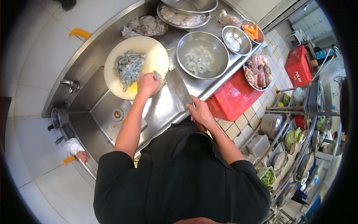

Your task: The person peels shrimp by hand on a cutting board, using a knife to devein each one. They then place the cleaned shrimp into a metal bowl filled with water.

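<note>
My left hand (148,85) is closed on a raw grey shrimp (157,75), close to the right edge of a round, thick, pale cutting board (154,50). A pile of raw peeled shrimp (128,69) lies on the same board, left of that hand. In my right hand (201,113) is the handle of a wide-bladed cleaver (178,90). Its blade reaches over the steel counter toward the board. Beyond the blade, a large steel bowl (180,69) holds more shrimp (198,63) in cloudy liquid.
Behind stand a bowl of pale meat (182,18), a small steel bowl (235,40) and a bowl of carrots (253,33). The sink basin (84,132) lies to the left. On the right, a red cooler (236,99) and a plate of meat (257,72) border the counter.
</note>
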`<state>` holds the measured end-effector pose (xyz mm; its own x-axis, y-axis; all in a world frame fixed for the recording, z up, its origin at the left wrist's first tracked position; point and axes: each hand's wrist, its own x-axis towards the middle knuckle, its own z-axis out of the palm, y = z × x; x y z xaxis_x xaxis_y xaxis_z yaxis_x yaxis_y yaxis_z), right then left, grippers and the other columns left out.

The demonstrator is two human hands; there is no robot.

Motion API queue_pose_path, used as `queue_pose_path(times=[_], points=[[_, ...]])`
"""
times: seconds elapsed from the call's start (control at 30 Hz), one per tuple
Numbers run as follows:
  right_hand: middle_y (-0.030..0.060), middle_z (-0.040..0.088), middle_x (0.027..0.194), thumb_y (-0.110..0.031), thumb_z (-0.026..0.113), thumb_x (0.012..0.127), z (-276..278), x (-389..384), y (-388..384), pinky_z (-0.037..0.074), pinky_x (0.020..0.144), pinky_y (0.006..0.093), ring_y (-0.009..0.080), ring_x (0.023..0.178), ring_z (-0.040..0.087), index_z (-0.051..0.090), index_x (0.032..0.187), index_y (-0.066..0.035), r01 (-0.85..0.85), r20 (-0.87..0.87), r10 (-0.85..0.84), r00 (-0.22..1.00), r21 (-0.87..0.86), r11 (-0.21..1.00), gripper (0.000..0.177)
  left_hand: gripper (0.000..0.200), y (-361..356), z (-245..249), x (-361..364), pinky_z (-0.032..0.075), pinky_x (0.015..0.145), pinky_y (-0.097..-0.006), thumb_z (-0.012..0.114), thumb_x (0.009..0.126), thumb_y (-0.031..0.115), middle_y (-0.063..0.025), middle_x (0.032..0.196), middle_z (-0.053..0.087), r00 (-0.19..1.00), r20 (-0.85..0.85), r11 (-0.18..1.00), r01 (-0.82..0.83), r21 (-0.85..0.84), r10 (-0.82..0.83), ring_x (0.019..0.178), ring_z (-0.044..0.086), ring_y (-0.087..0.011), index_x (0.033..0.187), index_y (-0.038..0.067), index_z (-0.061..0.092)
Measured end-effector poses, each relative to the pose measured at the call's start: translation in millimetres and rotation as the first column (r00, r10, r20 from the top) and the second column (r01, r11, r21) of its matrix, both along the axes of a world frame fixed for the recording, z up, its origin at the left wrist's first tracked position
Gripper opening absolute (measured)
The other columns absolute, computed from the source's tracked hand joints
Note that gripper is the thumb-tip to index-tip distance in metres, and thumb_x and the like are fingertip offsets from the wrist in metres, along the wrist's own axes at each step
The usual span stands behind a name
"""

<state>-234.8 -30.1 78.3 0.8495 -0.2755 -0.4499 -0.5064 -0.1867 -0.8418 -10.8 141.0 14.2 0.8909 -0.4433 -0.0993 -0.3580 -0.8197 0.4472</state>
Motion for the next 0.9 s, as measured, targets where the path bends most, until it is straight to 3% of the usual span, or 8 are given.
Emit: queue_pose_path(times=[0.03, 0.13, 0.43, 0.53, 0.63, 0.73, 0.83, 0.9], points=[[0.0062, 0.061, 0.065, -0.014, 0.060, 0.097, 2.1, -0.6, 1.0, 0.050, 0.048, 0.0315, 0.0126, 0.049, 0.058, 0.055, 0.143, -0.002, 0.007, 0.004, -0.007, 1.000, 0.000, 1.000, 0.047, 0.025, -0.8, -6.3, -0.7, 0.054, 0.082, -0.0434, 0.074, 0.075, 0.029, -0.0163, 0.082, 0.074, 0.999, 0.027, 0.996, 0.041, 0.085, -0.043, 0.080, 0.070, -0.0349, 0.084, 0.006, 0.074], [0.0099, 0.063, 0.066, -0.015, 0.060, 0.096, 5.3, 2.6, 0.8, 0.053, 0.054, 0.0350, 0.0155, 0.050, 0.060, 0.057, 0.140, 0.000, 0.021, 0.015, -0.021, 1.000, 0.009, 1.000, 0.046, 0.022, 4.3, -14.5, -3.4, 0.045, 0.088, -0.0477, 0.069, 0.076, 0.025, -0.0164, 0.089, 0.075, 1.000, -0.023, 1.000, 0.010, -0.022, -0.011, 0.092, 0.069, -0.0353, 0.089, 0.009, 0.078], [0.0122, 0.064, 0.065, -0.017, 0.061, 0.095, -7.1, 12.5, 1.2, 0.053, 0.057, 0.0365, 0.0178, 0.051, 0.061, 0.053, 0.143, 0.003, -0.032, -0.052, 0.031, 0.998, -0.018, 0.999, 0.053, 0.019, 9.9, -14.3, -5.3, 0.043, 0.086, -0.0467, 0.070, 0.073, 0.022, -0.0166, 0.087, 0.075, 0.998, 0.056, 1.000, 0.008, -0.002, -0.008, 0.088, 0.069, -0.0354, 0.085, 0.009, 0.078], [0.0132, 0.064, 0.065, -0.017, 0.062, 0.095, -11.9, 11.1, 0.9, 0.053, 0.058, 0.0367, 0.0183, 0.051, 0.061, 0.051, 0.144, 0.005, -0.028, -0.064, 0.027, 0.998, -0.024, 0.999, 0.056, 0.023, 18.9, -10.2, -4.5, 0.052, 0.083, -0.0458, 0.072, 0.073, 0.024, -0.0175, 0.083, 0.074, 0.992, 0.127, 1.000, 0.027, -0.004, -0.026, 0.083, 0.071, -0.0360, 0.087, 0.007, 0.078], [0.0133, 0.064, 0.064, -0.017, 0.062, 0.095, -11.5, 11.4, 0.5, 0.053, 0.057, 0.0367, 0.0182, 0.051, 0.062, 0.050, 0.145, 0.006, -0.026, -0.078, 0.024, 0.997, -0.025, 0.999, 0.057, 0.023, 27.9, -3.8, -2.1, 0.052, 0.083, -0.0453, 0.072, 0.072, 0.024, -0.0161, 0.083, 0.074, 0.988, 0.152, 1.000, -0.021, -0.008, 0.022, 0.085, 0.071, -0.0347, 0.088, 0.007, 0.078], [0.0113, 0.063, 0.064, -0.017, 0.062, 0.095, -14.0, 10.2, 1.7, 0.053, 0.054, 0.0355, 0.0174, 0.051, 0.062, 0.052, 0.144, 0.003, -0.019, -0.062, 0.018, 0.998, -0.012, 1.000, 0.054, 0.023, 22.7, 18.6, -1.4, 0.046, 0.087, -0.0466, 0.072, 0.076, 0.024, -0.0178, 0.091, 0.074, 0.994, 0.008, 0.993, -0.107, -0.044, 0.107, 0.091, 0.069, -0.0355, 0.090, 0.007, 0.077], [0.0073, 0.061, 0.065, -0.016, 0.061, 0.096, -11.2, 10.5, 2.9, 0.051, 0.051, 0.0328, 0.0148, 0.050, 0.060, 0.054, 0.143, -0.001, -0.023, -0.048, 0.024, 0.999, 0.032, 0.999, 0.050, 0.030, -1.3, 20.1, -10.8, 0.049, 0.094, -0.0462, 0.072, 0.083, 0.029, -0.0197, 0.100, 0.074, 0.997, 0.001, 0.827, 0.069, -0.557, -0.082, 0.096, 0.069, -0.0369, 0.102, 0.006, 0.077], [0.0029, 0.056, 0.065, -0.013, 0.059, 0.099, -13.5, 9.0, 2.6, 0.048, 0.046, 0.0296, 0.0110, 0.049, 0.055, 0.055, 0.143, -0.004, -0.021, -0.045, 0.023, 0.999, 0.048, 0.999, 0.046, 0.033, -14.8, 31.4, -9.8, 0.051, 0.096, -0.0450, 0.072, 0.086, 0.030, -0.0205, 0.105, 0.073, 0.967, 0.182, 0.831, 0.248, -0.498, -0.179, 0.097, 0.069, -0.0374, 0.108, 0.006, 0.077]])
